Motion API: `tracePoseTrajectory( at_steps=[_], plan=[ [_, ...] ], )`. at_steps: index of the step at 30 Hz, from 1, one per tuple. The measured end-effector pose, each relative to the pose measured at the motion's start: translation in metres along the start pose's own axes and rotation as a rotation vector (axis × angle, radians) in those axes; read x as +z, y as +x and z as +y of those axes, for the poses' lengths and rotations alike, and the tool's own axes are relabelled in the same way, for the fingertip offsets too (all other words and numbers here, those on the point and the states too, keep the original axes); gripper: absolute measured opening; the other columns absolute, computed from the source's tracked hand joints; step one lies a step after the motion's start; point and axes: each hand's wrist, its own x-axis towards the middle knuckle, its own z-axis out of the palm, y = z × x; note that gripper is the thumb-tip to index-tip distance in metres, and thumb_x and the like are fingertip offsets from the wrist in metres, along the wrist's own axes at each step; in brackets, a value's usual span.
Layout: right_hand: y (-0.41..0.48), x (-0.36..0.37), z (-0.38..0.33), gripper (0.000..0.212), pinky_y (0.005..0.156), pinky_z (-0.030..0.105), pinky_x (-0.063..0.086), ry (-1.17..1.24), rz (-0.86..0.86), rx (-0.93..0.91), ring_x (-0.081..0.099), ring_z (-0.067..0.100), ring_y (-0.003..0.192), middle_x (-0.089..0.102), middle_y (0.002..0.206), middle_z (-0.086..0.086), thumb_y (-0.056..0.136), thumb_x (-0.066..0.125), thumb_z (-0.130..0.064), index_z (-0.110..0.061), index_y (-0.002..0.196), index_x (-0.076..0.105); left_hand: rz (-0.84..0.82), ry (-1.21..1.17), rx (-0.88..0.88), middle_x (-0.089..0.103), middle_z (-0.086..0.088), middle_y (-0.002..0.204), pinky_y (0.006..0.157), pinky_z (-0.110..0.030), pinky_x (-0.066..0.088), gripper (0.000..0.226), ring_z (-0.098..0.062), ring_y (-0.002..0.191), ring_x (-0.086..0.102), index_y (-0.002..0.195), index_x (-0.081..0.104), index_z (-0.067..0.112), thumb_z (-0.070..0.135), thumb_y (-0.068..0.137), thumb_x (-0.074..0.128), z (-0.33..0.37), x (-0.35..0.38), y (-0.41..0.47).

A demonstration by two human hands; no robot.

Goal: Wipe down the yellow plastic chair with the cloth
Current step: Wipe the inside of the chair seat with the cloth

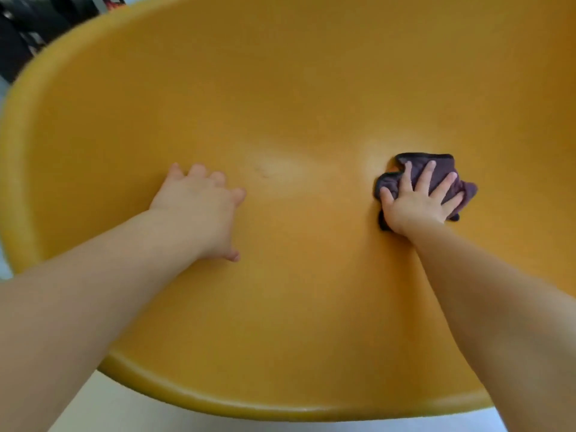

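- Head view is basically all yellow plastic chair (296, 104). The scooped seat and curved back fill nearly the whole shot, with the rounded front lip running along the bottom and the rim sweeping up the left side.
- Both bare forearms reach in over the chair's front lip, one from each lower corner.
- Left hand (199, 207) is planted palm-down on the left half of the seat. The fingers are loose and a bit spread with the thumb out to the side, so it's open and holding nothing, just resting on the plastic.
- Right hand (414, 207) is on the right half of the seat, down where the seat starts curving up into the back. The fingers are straight and fanned out, pressing flat on the cloth rather than grabbing it.
- The cloth (442, 169) is a dark purplish-grey rag, bunched up and pinned between that palm and the chair. Its edges stick out past the fingertips, out to the right and below the heel of the hand.
- Pale floor (124, 413) shows in a strip under the chair's front lip.
- Some dark clutter (25, 32) sits beyond the chair's upper left rim, too blurry to say what it is.
- There's a faint scuff mark (264, 172) on the seat between the two hands, closer to the left one, inside a soft patch of glare.
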Motion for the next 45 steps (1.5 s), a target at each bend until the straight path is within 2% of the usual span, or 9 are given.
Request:
tracePoseTrajectory(
  at_steps=[7,12,16,18,21,26,33,39,45],
  plan=[
    [-0.091,0.020,-0.191,0.066,0.121,0.061,-0.011,0.258,-0.038,-0.524,-0.025,0.036,0.153,-0.022,0.169,-0.005,0.103,0.018,-0.061,-0.039,0.161,-0.006,0.174,0.021,-0.094,0.029,-0.009,0.159,0.119,-0.061,0.018,0.114,-0.040,0.149,0.017,0.158,0.006,0.039,0.087,0.067,0.056,-0.068,-0.019,-0.004],
    [-0.184,0.018,-0.169,0.067,0.124,0.048,-0.013,0.297,-0.283,-0.836,-0.031,0.022,0.151,-0.025,0.165,-0.016,0.097,0.002,-0.068,-0.044,0.158,-0.010,0.257,-0.121,-0.063,0.036,-0.011,0.154,0.120,-0.057,0.021,0.115,-0.039,0.146,0.025,0.158,0.007,0.038,0.078,0.068,0.067,-0.101,-0.034,-0.011],
    [-0.237,0.007,-0.112,0.066,0.123,0.041,-0.013,0.234,-0.473,-0.766,-0.027,0.019,0.152,-0.019,0.166,-0.019,0.098,0.000,-0.069,-0.047,0.159,0.005,0.291,-0.172,-0.143,0.034,-0.018,0.155,0.120,-0.060,0.013,0.101,-0.041,0.148,0.019,0.152,0.036,0.028,0.068,0.068,0.074,-0.122,-0.044,-0.033],
    [-0.250,0.000,-0.097,0.053,0.123,0.046,0.014,0.195,-0.453,-0.705,0.007,0.024,0.157,0.013,0.169,-0.012,0.104,0.020,-0.052,-0.046,0.156,0.028,0.309,-0.284,-0.263,0.023,-0.020,0.159,0.119,-0.063,0.010,0.097,-0.043,0.149,0.015,0.150,0.037,0.025,0.064,0.070,0.074,-0.135,-0.046,-0.047],
    [-0.250,-0.008,-0.090,0.050,0.100,0.046,0.046,0.159,-0.397,-0.627,0.050,0.035,0.134,0.052,0.150,0.001,0.096,0.052,-0.021,-0.040,0.143,0.054,0.175,-0.514,-0.385,0.016,-0.018,0.161,0.114,-0.063,0.028,0.102,-0.046,0.142,0.027,0.157,0.015,0.032,0.063,0.077,0.070,-0.147,-0.046,-0.062],
    [-0.255,-0.021,-0.102,0.043,0.087,0.034,0.041,0.351,-0.457,-0.452,0.041,0.024,0.111,0.053,0.135,-0.008,0.104,0.042,-0.015,-0.040,0.131,0.063,-0.017,-0.753,-0.367,0.020,-0.013,0.156,0.092,-0.052,0.051,0.108,-0.042,0.114,0.055,0.156,-0.010,0.040,0.055,0.084,0.069,-0.149,-0.048,-0.064],
    [-0.269,-0.047,-0.116,0.034,0.089,0.028,0.042,0.760,-0.487,-0.179,0.056,0.018,0.110,0.064,0.121,-0.009,0.106,0.045,-0.016,-0.032,0.122,0.069,-0.054,-0.776,-0.373,0.022,-0.013,0.146,0.087,-0.046,0.049,0.109,-0.036,0.103,0.054,0.155,-0.017,0.038,0.061,0.085,0.064,-0.142,-0.048,-0.070],
    [-0.278,-0.138,-0.145,0.039,0.072,0.020,0.045,1.107,-0.449,-0.071,0.061,0.003,0.083,0.071,0.099,-0.005,0.106,0.044,-0.011,-0.046,0.105,0.061,-0.117,-0.882,-0.319,0.022,-0.009,0.140,0.086,-0.040,0.053,0.116,-0.023,0.096,0.052,0.155,-0.020,0.035,0.064,0.082,0.065,-0.123,-0.050,-0.127],
    [-0.290,-0.202,-0.161,0.033,0.088,0.011,0.044,1.141,-0.494,-0.127,0.058,-0.012,0.106,0.065,0.119,-0.016,0.108,0.043,-0.011,-0.032,0.129,0.057,-0.237,-0.951,-0.208,0.020,-0.003,0.130,0.076,-0.023,0.051,0.119,-0.013,0.085,0.053,0.153,-0.027,0.028,0.065,0.084,0.062,-0.089,-0.068,-0.201]
  ],
)
